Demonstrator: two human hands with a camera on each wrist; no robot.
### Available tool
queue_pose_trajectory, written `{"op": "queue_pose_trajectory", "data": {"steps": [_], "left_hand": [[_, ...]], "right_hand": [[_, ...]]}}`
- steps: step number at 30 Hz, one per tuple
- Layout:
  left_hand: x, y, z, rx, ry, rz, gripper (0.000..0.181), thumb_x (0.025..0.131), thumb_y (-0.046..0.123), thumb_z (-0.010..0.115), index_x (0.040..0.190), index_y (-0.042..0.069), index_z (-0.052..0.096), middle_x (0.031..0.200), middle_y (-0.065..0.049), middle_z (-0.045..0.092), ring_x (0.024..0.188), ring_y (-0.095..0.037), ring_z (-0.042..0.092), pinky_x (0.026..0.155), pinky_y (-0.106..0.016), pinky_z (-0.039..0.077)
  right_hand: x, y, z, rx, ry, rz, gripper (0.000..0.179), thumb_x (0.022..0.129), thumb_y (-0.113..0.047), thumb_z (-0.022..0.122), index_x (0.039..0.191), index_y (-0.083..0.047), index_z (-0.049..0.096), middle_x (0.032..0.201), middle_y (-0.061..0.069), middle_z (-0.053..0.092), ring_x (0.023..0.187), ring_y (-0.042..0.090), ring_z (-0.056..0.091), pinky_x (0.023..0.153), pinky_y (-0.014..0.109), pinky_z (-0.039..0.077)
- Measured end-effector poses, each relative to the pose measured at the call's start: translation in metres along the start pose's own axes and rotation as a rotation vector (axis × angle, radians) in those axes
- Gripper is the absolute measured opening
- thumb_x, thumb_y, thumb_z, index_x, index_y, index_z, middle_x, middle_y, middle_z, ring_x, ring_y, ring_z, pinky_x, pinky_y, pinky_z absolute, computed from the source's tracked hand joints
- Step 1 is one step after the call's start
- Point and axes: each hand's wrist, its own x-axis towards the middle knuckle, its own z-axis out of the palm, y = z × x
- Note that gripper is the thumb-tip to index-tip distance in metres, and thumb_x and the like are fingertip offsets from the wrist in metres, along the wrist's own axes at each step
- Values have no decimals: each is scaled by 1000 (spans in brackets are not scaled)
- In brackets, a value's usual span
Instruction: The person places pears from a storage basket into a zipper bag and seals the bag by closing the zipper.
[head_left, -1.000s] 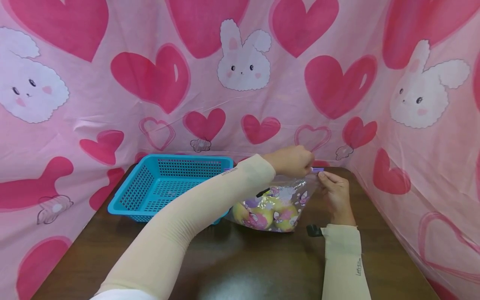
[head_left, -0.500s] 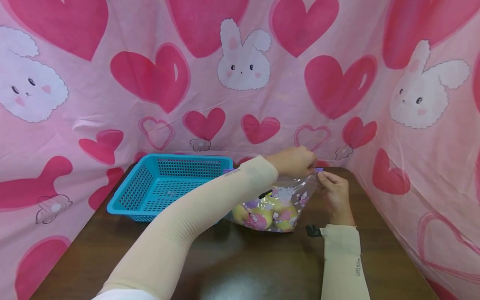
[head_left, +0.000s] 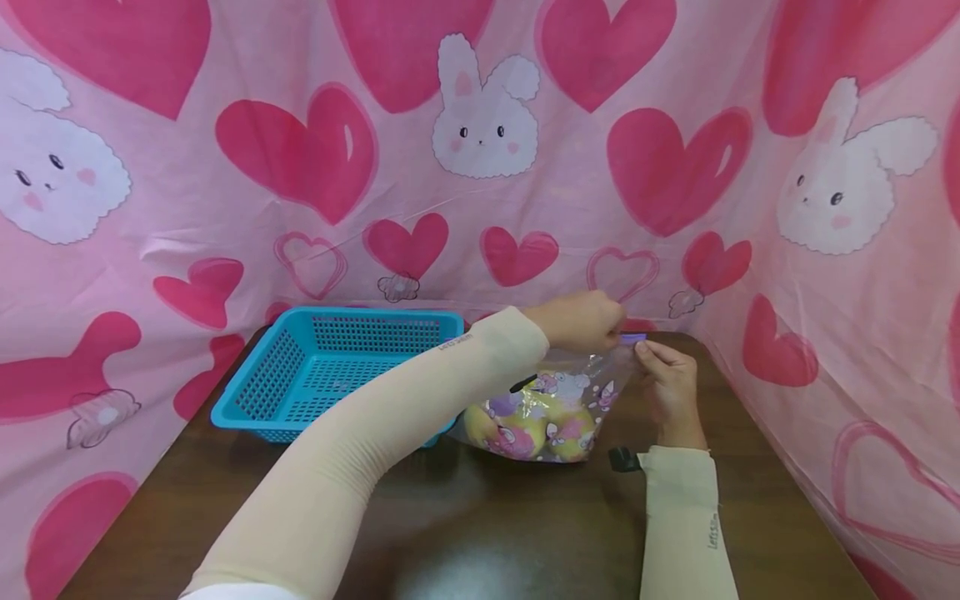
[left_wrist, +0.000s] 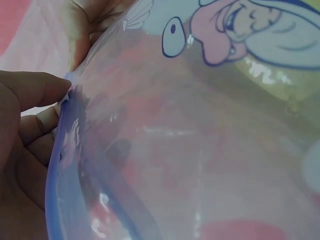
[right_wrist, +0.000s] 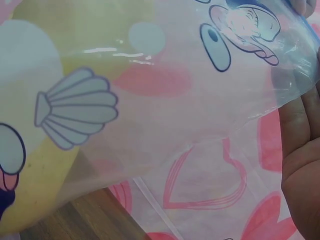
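Observation:
A clear zip bag [head_left: 603, 392] with cartoon and shell prints holds several round yellow things, probably fruit [head_left: 480, 427], low on the table. Along its top runs a purple zip strip [head_left: 632, 339]. My left hand [head_left: 581, 321] reaches across and pinches that strip between thumb and finger, close to the right corner. At the corner itself, my right hand [head_left: 670, 383] pinches the bag's edge. In the left wrist view, the left thumb [left_wrist: 47, 89] presses on the strip, and part of the right hand [left_wrist: 90, 22] shows just beyond it. The left sleeve hides the bag's left part.
A blue plastic basket [head_left: 258, 392] with perforated walls stands left of the bag, partly behind the left forearm. Both rest on a dark wooden table [head_left: 510, 533]. Pink heart-and-rabbit cloth [head_left: 465, 200] hangs around its back and sides.
My left hand slid right along the zip strip toward the corner, then moved slightly back left, so more of the strip shows. The right hand keeps its pinch on the corner.

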Motion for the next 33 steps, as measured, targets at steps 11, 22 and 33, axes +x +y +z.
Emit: {"op": "queue_pose_trajectory", "data": {"steps": [11, 22, 33], "left_hand": [[-16, -12, -6, 8, -3, 13, 18, 94, 18, 58, 78, 11, 59, 61, 3, 44, 57, -11, 41, 57, -22, 40], [-19, -16, -3, -19, -12, -34, 17, 94, 30, 61, 89, 14, 62, 70, 3, 57, 62, -11, 52, 60, -22, 45], [-17, -14, -3, 14, -26, -21, 16, 92, 28, 62, 89, 13, 64, 72, 3, 60, 65, -12, 54, 61, -24, 46]], "right_hand": [[6, 8, 7, -2, -41, 14, 24, 93, 14, 52, 90, 5, 75, 79, 11, 72, 70, 16, 70, 63, 25, 56], [7, 8, 4, 31, -47, 0, 21, 93, 13, 54, 90, 7, 74, 81, 15, 72, 71, 19, 72, 64, 27, 56], [4, 4, -2, 14, -3, 11, 19, 92, 11, 57, 88, 6, 75, 79, 14, 72, 71, 19, 72, 63, 27, 56]]}}
